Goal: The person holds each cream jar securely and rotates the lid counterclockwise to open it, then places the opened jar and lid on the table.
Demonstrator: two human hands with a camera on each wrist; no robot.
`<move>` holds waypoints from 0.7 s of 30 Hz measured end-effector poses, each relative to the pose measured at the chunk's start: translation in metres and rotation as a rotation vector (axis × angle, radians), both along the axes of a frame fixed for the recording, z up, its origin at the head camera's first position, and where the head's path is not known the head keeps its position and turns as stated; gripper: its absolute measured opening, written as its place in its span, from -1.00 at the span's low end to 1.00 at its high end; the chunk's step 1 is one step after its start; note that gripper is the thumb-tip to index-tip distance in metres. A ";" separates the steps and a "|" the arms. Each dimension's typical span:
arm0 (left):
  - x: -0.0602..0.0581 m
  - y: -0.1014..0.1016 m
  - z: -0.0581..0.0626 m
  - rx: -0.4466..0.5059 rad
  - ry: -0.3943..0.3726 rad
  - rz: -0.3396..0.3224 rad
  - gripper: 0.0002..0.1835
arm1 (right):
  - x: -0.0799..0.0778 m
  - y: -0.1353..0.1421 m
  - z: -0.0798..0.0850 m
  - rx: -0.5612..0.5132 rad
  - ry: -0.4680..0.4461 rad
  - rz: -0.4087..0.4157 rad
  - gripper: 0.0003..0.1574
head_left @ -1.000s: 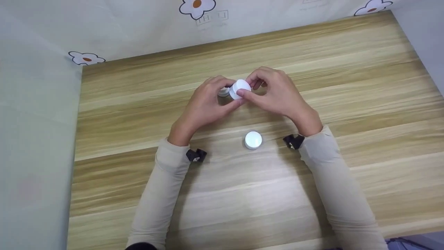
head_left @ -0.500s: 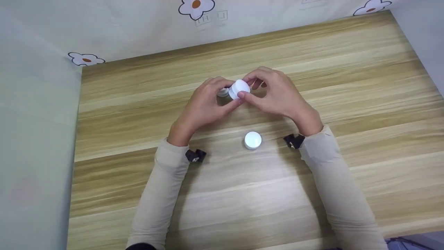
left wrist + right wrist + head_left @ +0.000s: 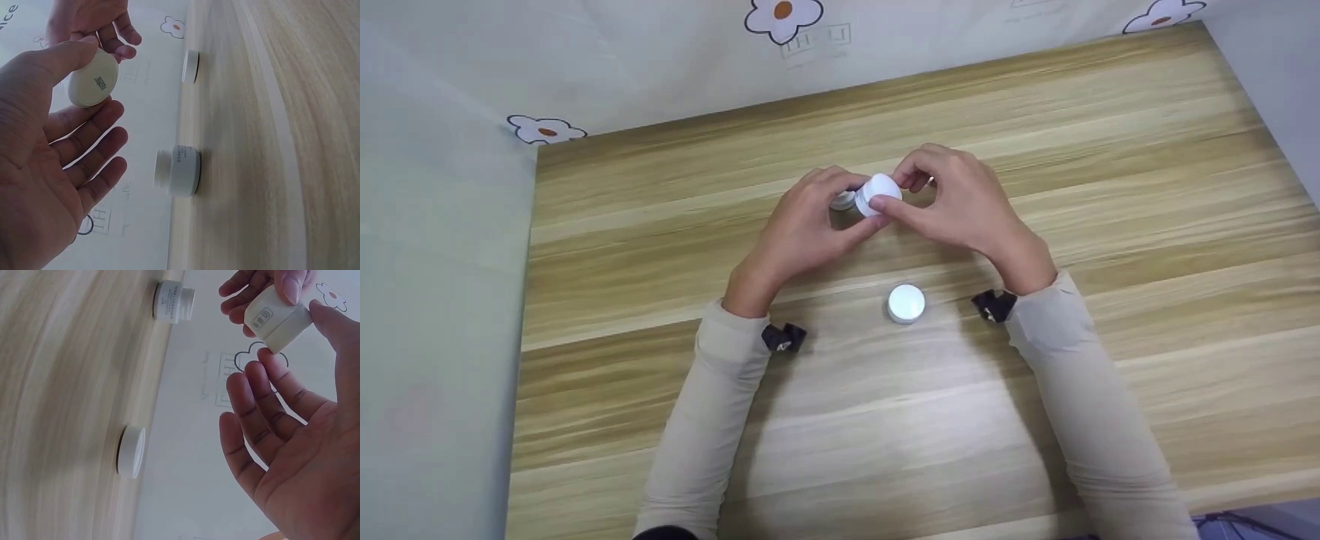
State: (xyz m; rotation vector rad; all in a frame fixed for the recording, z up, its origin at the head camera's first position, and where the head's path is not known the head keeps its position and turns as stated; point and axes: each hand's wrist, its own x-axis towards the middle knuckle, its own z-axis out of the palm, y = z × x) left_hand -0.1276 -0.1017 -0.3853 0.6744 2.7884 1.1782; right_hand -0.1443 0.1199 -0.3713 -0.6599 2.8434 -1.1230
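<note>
A small white cream jar (image 3: 879, 196) with its lid (image 3: 289, 328) on is held tilted above the table between both hands. My left hand (image 3: 808, 223) grips the jar's body between thumb and fingers; the stamped base of the jar faces the left wrist view. My right hand (image 3: 960, 199) pinches the lid between thumb and index finger, its other fingers loosely bent. A second white jar (image 3: 179, 171), lidless with its neck showing, stands upright on the table, partly hidden behind my left hand in the head view. A loose white lid (image 3: 907, 304) lies nearer to me.
The wood-grain table (image 3: 675, 225) reaches back to a pale sheet (image 3: 660, 67) printed with flowers. Both wrists carry a small black camera mount, and pale walls or sheets border the left and right sides.
The right thumb and fingers shift slightly on the lid, with the index finger moving away and back. The held jar stays in nearly the same place; the standing jar and loose lid are unmoved.
</note>
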 end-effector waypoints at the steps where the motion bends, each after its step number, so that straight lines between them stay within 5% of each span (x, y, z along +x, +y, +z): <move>1: 0.000 0.000 0.000 -0.001 -0.001 -0.001 -0.48 | 0.000 0.000 0.000 0.000 -0.002 0.005 -0.45; 21: 0.000 0.000 0.001 -0.010 0.000 -0.020 -0.50 | 0.001 0.001 0.001 -0.027 0.014 0.119 -0.58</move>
